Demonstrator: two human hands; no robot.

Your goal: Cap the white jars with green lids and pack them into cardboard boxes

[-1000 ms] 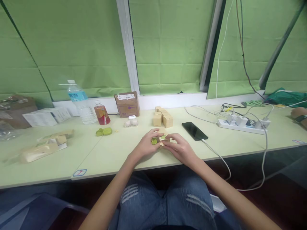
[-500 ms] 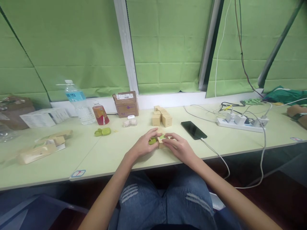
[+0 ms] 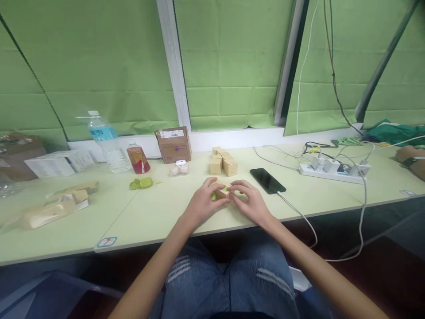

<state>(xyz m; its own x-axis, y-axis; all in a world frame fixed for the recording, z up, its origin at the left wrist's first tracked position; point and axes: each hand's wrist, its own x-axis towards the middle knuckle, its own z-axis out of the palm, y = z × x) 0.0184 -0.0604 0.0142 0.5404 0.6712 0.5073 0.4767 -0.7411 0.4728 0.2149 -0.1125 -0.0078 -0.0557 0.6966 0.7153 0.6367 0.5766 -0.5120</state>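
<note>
Box [image 3: 222, 194] between left hand [image 3: 201, 201] and right hand [image 3: 251, 202], green item [image 3: 225, 188] inside

Light even, middling; source out of view. Tabletop [image 3: 166, 199] pale left of black phone [image 3: 267, 180]; floor [image 3: 381, 266] below phone dim, near black. Faint soft shadow beneath left hand [image 3: 203, 201]. Packaging [image 3: 53, 212] far left of phone smeared. Wide-angle stretch: window posts [image 3: 173, 62] beyond phone splay outward.

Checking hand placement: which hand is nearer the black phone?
Right. The right hand is just left of the black phone, toward the person; the left hand is farther left.
</note>
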